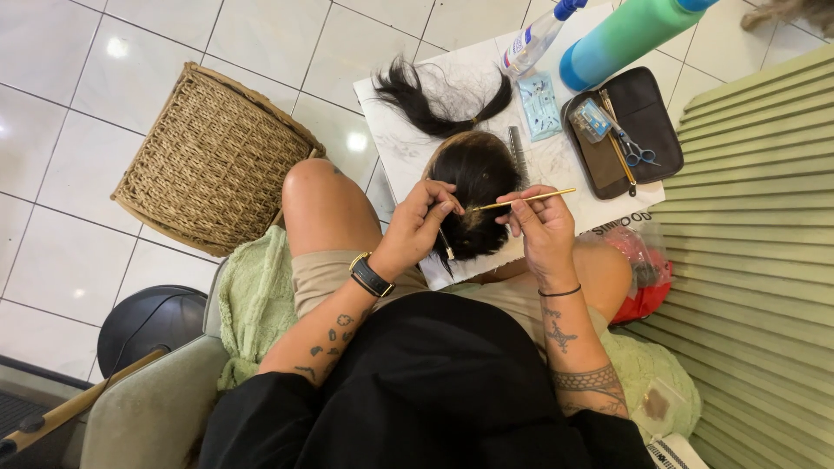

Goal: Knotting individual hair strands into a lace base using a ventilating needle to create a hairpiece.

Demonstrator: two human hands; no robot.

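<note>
A dark-haired wig on a head form rests on a white board across my knees. My left hand pinches a small section of the wig's hair and holds a thin dark tool that points down toward my lap. My right hand grips a slim gold needle-like tool whose tip lies in the hair by my left fingers. A loose bundle of black hair lies on the board behind the wig.
A dark tray with scissors sits at the board's right, beside a comb, a small packet, a spray bottle and a green-blue bottle. A woven basket stands left on the tiled floor. Green slatted wall at right.
</note>
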